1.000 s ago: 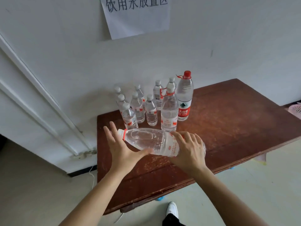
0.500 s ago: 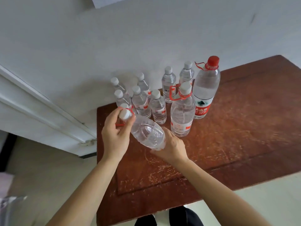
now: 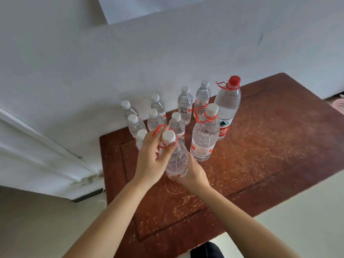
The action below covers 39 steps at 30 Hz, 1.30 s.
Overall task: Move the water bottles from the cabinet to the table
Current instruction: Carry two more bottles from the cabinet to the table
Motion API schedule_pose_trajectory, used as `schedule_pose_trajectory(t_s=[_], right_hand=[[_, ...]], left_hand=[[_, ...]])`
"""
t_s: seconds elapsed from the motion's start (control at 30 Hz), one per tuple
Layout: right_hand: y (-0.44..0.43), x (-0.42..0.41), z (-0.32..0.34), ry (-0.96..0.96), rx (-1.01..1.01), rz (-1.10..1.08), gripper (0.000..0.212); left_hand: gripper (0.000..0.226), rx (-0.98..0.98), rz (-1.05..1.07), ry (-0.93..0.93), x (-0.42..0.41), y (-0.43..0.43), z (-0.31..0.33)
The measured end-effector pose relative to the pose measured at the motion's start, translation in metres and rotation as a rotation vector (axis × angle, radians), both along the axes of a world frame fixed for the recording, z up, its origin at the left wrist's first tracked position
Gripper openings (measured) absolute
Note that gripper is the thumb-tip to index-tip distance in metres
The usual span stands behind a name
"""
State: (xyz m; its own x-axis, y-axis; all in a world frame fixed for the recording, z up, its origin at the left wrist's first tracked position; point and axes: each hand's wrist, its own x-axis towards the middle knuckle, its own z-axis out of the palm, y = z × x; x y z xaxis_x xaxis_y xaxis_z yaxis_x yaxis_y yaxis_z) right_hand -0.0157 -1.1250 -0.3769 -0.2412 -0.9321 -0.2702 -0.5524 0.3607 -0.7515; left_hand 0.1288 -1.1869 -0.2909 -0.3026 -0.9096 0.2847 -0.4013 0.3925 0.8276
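Note:
A large clear water bottle (image 3: pixel 176 161) with a white cap and red carry strap stands nearly upright over the brown wooden table (image 3: pixel 260 164), near its left side. My left hand (image 3: pixel 152 159) grips its neck and shoulder just below the cap. My right hand (image 3: pixel 193 174) is wrapped around its base from the right. Just to the right stands a second large white-capped bottle (image 3: pixel 204 136), and behind that a taller red-capped bottle (image 3: pixel 228 107). Several small white-capped bottles (image 3: pixel 183 105) stand clustered by the wall behind my hands.
A white wall rises directly behind the table, with a paper sheet (image 3: pixel 149 8) pinned high up. A white door frame (image 3: pixel 46 146) slants at the left. The table's right half (image 3: pixel 279 127) holds nothing. A pink object (image 3: pixel 338 105) shows at the far right edge.
The large bottle went from lying sideways in both hands to nearly upright. My left hand shifted onto its neck and my right hand down to its base. The camera has moved closer.

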Motion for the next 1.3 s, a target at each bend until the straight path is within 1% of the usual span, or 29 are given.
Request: schedule_pose_trajectory(t_s=[0.1, 0.17, 0.23, 0.3, 0.37, 0.43, 0.5, 0.53, 0.63, 0.7, 0.8, 0.87, 0.9, 1.0, 1.03, 1.1, 1.13, 1.17, 1.23, 1.3], right_hand=[[0.009, 0.003, 0.007, 0.059, 0.0, -0.01, 0.097], [0.02, 0.002, 0.007, 0.117, 0.022, -0.029, 0.093], [0.036, 0.001, 0.004, 0.207, 0.045, -0.097, 0.088], [0.057, -0.002, -0.001, 0.309, 0.059, -0.161, 0.076], [0.089, -0.003, -0.012, 0.403, 0.099, -0.244, 0.068], [0.129, -0.003, -0.018, 0.478, 0.142, -0.313, 0.069], [0.17, -0.005, -0.018, 0.517, 0.158, -0.401, 0.074], [0.182, -0.006, -0.015, 0.538, 0.156, -0.428, 0.076], [0.243, -0.016, 0.006, 0.673, 0.163, -0.585, 0.075], [0.286, -0.021, 0.024, 0.759, 0.169, -0.707, 0.075], [0.35, -0.021, 0.054, 0.845, 0.157, -0.887, 0.077], [0.399, -0.011, 0.073, 0.907, 0.12, -1.007, 0.078], [0.436, -0.004, 0.085, 0.939, 0.104, -1.088, 0.079], [0.501, 0.017, 0.108, 1.01, 0.071, -1.191, 0.081], [0.56, 0.041, 0.121, 1.041, 0.079, -1.279, 0.082], [0.594, 0.051, 0.134, 1.114, 0.071, -1.301, 0.083], [0.644, 0.078, 0.139, 1.149, 0.085, -1.371, 0.083], [0.698, 0.108, 0.15, 1.145, 0.099, -1.46, 0.083], [0.782, 0.15, 0.166, 1.233, 0.173, -1.566, 0.083], [0.858, 0.198, 0.182, 1.262, 0.271, -1.679, 0.083]], left_hand=[[0.072, 0.004, -0.149, -0.079, 0.019, 0.009, 0.007], [0.077, 0.001, -0.182, -0.128, 0.032, 0.015, -0.001], [0.079, -0.009, -0.178, -0.158, 0.041, 0.022, -0.02], [0.08, -0.035, -0.098, -0.167, 0.041, 0.033, -0.043], [0.08, 0.005, -0.077, -0.189, 0.032, 0.051, -0.068], [0.081, 0.061, -0.118, -0.274, 0.022, 0.075, -0.088], [0.08, 0.075, -0.182, -0.384, 0.011, 0.097, -0.095], [0.075, 0.048, -0.192, -0.428, 0.009, 0.102, -0.096], [0.07, -0.035, -0.342, -0.522, -0.021, 0.125, -0.08], [0.069, -0.155, -0.469, -0.503, -0.047, 0.146, -0.062], [0.067, -0.395, -0.652, -0.421, -0.086, 0.19, -0.022], [0.069, -0.502, -0.754, -0.347, -0.107, 0.231, 0.007], [0.07, -0.542, -0.821, -0.313, -0.115, 0.267, 0.026], [0.071, -0.634, -0.915, -0.199, -0.124, 0.33, 0.05], [0.071, -0.675, -0.98, -0.149, -0.121, 0.39, 0.065], [0.07, -0.69, -0.981, -0.1, -0.123, 0.421, 0.069], [0.069, -0.745, -1.042, -0.047, -0.115, 0.471, 0.075], [0.07, -0.797, -1.114, 0.01, -0.105, 0.528, 0.084], [0.07, -0.885, -1.222, 0.089, -0.093, 0.614, 0.095], [0.07, -0.951, -1.302, 0.163, -0.077, 0.697, 0.108]])
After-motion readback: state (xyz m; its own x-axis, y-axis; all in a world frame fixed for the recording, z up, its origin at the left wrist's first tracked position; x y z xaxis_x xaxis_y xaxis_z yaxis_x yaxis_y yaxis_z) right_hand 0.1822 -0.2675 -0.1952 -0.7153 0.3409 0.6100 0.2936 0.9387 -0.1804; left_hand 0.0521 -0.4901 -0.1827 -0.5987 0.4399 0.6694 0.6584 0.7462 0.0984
